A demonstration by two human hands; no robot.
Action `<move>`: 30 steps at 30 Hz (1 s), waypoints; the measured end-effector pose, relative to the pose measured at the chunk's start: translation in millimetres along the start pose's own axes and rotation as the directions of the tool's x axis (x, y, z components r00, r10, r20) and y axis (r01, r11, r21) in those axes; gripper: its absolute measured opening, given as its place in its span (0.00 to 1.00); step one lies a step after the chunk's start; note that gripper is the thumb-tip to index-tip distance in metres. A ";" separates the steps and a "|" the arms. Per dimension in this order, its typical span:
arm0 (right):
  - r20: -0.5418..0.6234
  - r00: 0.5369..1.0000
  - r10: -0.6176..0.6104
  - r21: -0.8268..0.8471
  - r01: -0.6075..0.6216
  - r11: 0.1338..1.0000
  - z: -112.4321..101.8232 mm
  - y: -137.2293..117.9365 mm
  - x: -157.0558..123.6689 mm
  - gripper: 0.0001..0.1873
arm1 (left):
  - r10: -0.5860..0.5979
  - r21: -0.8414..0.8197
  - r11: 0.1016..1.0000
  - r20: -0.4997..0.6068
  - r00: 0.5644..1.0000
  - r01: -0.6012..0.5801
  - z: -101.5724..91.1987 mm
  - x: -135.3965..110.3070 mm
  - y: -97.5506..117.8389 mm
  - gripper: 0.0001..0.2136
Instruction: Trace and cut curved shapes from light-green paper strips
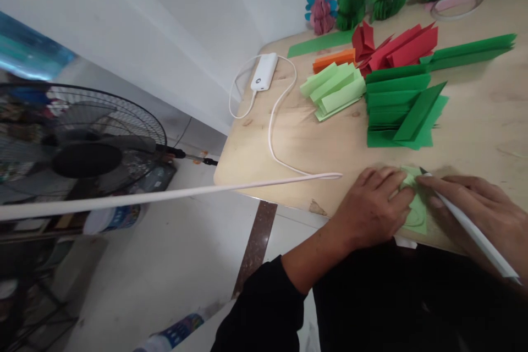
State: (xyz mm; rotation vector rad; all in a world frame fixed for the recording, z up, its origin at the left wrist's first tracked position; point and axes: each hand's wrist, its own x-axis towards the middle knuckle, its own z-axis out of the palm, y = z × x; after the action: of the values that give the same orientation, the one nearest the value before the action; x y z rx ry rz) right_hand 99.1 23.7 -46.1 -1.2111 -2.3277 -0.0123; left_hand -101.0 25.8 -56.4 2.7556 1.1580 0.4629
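Near the front edge of the table, a light green piece of paper (416, 219) lies under my hands, with a curved outline drawn on it. My left hand (377, 203) presses down on it with bent fingers, which seem to pin a smaller light green piece on top; the fingers partly hide that piece. In my right hand (478, 203) is a white pen (466, 223), gripped near its dark tip. The tip is at the upper right edge of the paper.
Folded strips in light green (336, 91), dark green (400, 107), red (404, 47) and orange (334, 59) lie beyond. Paper figures (350, 3) stand along the wall. A white power bank (264, 71) trails a cable (272, 126) off the table towards me. A fan (86, 148) stands left.
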 end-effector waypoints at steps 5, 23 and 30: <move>-0.032 0.997 -0.065 0.017 0.066 0.998 2.5 2.6 -1.3 0.17 | -0.002 0.020 1.000 0.000 1.000 0.002 2.0 0.5 0.6 0.16; -0.058 0.998 0.012 0.138 -0.004 0.990 9.8 5.8 -6.9 0.18 | -0.134 -0.277 0.957 -0.163 0.978 0.085 9.6 -8.5 -7.1 0.14; -0.064 0.998 -0.005 0.169 0.016 0.986 11.0 7.0 -7.0 0.18 | -0.096 -0.284 0.957 -0.115 0.989 0.059 13.2 -10.1 -11.6 0.19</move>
State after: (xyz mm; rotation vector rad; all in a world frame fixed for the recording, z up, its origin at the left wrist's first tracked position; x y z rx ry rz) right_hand 103.0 25.1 -60.3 -1.0989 -2.2308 0.1391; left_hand -111.3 26.9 -73.8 2.4600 1.1240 0.7414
